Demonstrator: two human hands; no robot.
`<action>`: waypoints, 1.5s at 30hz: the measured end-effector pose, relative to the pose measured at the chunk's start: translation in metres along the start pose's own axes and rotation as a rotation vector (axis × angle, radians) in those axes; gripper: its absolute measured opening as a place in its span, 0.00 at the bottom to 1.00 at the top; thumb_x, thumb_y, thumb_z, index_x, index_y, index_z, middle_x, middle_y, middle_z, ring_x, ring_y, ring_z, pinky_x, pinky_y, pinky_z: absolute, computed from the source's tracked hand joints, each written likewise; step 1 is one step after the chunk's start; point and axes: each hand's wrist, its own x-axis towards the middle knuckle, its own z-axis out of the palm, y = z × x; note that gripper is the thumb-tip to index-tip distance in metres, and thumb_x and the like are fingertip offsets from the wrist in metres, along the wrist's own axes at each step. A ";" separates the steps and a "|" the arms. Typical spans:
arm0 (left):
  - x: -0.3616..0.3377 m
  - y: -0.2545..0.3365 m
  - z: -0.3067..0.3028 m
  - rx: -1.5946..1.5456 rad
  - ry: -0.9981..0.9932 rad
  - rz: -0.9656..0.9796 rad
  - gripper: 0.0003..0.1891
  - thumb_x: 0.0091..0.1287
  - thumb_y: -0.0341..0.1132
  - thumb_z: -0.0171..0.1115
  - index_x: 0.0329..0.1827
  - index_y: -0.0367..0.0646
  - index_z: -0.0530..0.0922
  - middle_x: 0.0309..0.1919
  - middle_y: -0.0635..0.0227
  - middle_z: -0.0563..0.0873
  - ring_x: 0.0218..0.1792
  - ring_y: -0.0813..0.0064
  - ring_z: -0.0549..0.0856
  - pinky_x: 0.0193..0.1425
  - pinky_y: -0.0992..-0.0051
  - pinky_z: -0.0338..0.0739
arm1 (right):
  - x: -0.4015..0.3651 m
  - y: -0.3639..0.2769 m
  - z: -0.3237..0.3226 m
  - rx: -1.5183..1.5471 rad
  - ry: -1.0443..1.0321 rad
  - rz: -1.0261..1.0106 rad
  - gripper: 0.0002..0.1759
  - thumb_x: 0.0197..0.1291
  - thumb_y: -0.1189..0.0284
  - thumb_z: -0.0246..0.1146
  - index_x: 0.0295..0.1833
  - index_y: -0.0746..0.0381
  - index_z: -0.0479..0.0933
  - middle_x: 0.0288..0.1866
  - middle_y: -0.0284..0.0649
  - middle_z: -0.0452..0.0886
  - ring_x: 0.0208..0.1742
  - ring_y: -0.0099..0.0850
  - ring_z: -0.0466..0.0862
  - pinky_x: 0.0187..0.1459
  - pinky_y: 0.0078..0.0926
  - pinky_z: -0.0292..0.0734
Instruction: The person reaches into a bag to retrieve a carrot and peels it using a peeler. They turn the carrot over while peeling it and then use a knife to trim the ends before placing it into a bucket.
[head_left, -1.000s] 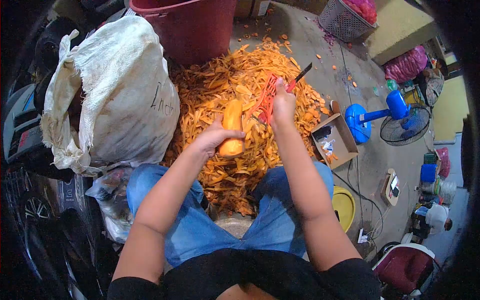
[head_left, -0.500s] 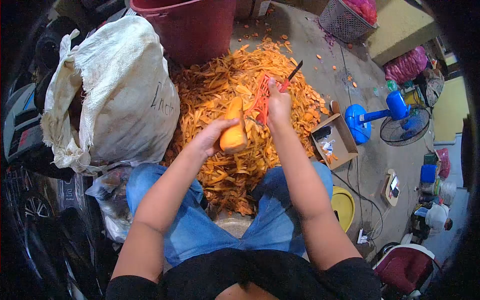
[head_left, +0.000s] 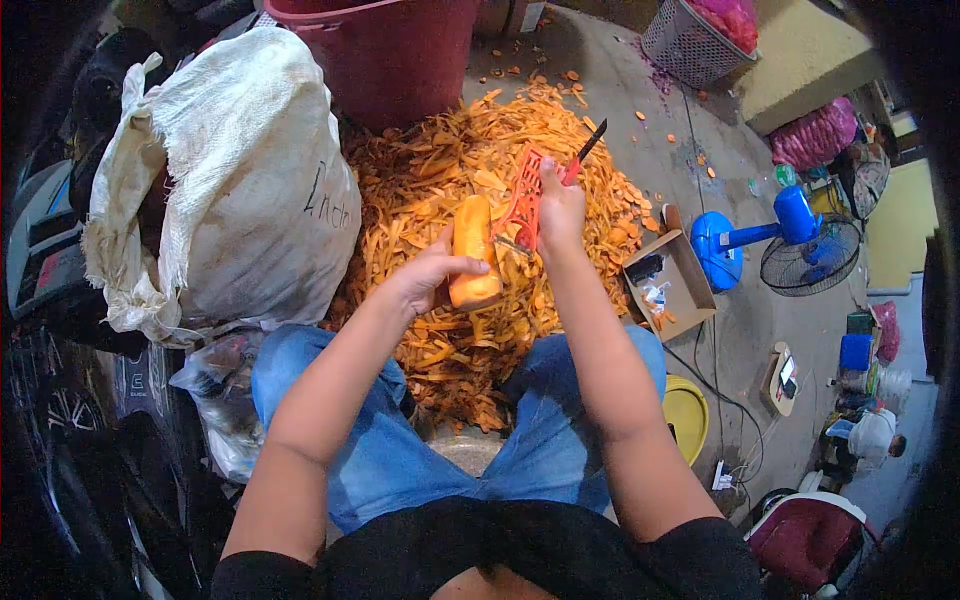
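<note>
My left hand [head_left: 440,275] is wrapped round a thick orange carrot [head_left: 474,250], its thumb lying across the lower part. The carrot is held nearly upright over a big heap of orange peelings [head_left: 430,180]. In my right hand [head_left: 560,210] is a red peeler [head_left: 526,190] with a slotted body. Its lower end, with a strip of peel on it, is right beside the carrot. A knife [head_left: 591,142] with a red handle and dark blade also sticks out from the right hand, pointing up and right.
A white woven sack [head_left: 240,190] stands left of the heap, and a dark red tub [head_left: 390,70] behind it. To the right are an open cardboard box [head_left: 685,285], a blue fan [head_left: 725,240] and a yellow lid [head_left: 687,415]. Cables run across the floor.
The carrot has turned in my left hand and stands straighter. The peeler's lower end has come close to its side, with a peel strip showing there.
</note>
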 end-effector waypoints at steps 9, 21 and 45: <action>0.006 0.000 -0.008 -0.113 -0.101 -0.062 0.26 0.50 0.31 0.47 0.55 0.45 0.56 0.39 0.63 0.72 0.37 0.73 0.75 0.38 0.74 0.73 | 0.001 -0.007 -0.007 -0.087 -0.033 0.053 0.12 0.54 0.65 0.52 0.27 0.62 0.68 0.21 0.28 0.66 0.24 0.17 0.63 0.27 0.18 0.61; 0.016 -0.011 -0.014 -0.299 0.109 -0.079 0.19 0.61 0.46 0.38 0.45 0.40 0.66 0.33 0.60 0.77 0.33 0.69 0.78 0.37 0.71 0.74 | -0.003 0.002 -0.004 -0.042 -0.085 -0.022 0.19 0.51 0.60 0.55 0.17 0.61 0.63 0.14 0.27 0.63 0.17 0.18 0.59 0.18 0.20 0.56; -0.014 -0.004 0.021 -0.034 0.094 -0.191 0.15 0.60 0.42 0.43 0.41 0.40 0.69 0.29 0.66 0.77 0.26 0.78 0.77 0.31 0.78 0.73 | 0.008 -0.026 -0.017 -0.235 0.312 -0.188 0.14 0.53 0.67 0.52 0.24 0.68 0.66 0.18 0.36 0.69 0.19 0.25 0.67 0.24 0.24 0.62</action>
